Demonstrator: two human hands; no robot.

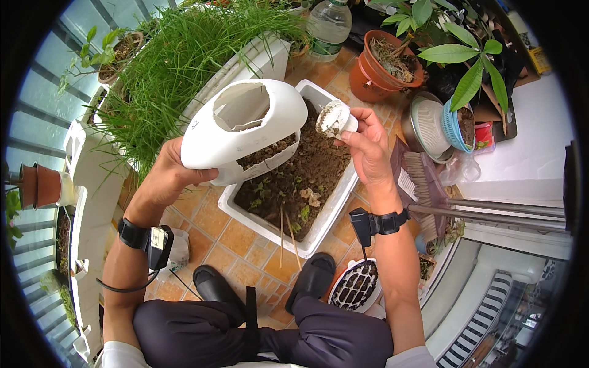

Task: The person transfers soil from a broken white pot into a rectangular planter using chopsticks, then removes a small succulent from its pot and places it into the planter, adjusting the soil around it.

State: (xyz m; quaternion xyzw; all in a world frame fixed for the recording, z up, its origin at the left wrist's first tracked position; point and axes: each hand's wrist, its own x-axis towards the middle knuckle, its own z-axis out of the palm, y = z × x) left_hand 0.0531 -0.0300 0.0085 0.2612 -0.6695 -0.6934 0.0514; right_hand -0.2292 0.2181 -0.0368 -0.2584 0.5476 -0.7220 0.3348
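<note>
My left hand (170,168) grips the end of a white plastic container (248,145) with ragged cut openings, holding it tilted above a white foam box (224,202). Brown soil (271,154) shows through the lower opening. Between the thumb and fingers of my right hand (370,142) is a small white plastic cup (335,119), its rim caked with dirt. The cup is held over the box's right side, apart from the container. Dark, clumpy soil (317,161) fills the box, with small green seedlings (260,193) and two thin sticks (281,239) in it.
A long white planter of grass (184,60) stands at left. Behind are a plastic bottle (329,30) and an orange flowerpot (384,69). To the right lie a broom (421,184) and stacked basins (425,124). An oval tray of dark soil (354,285) sits near my right foot.
</note>
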